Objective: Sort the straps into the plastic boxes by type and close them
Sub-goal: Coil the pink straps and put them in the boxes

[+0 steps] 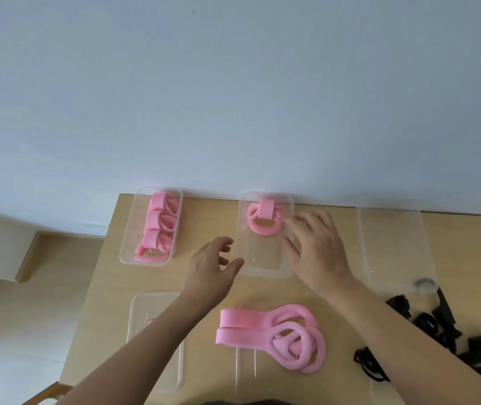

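Note:
Three clear plastic boxes stand along the table's far edge. The left box [126,252] holds several rolled pink straps [157,229]. The middle box [262,268] holds one coiled pink strap [264,222] at its far end. The right box [394,258] has only a small grey ring in its near corner. My left hand [213,266] hovers with loosely bent fingers at the middle box's near left corner. My right hand [318,249] lies spread over that box's right rim, fingers near the coiled strap. A big tangle of pink straps [277,334] lies near me.
A clear lid [157,340] lies flat at the near left, another lid [246,366] under the pink tangle. Several black straps [437,331] are piled at the near right. The table's left edge drops to a floor and chair.

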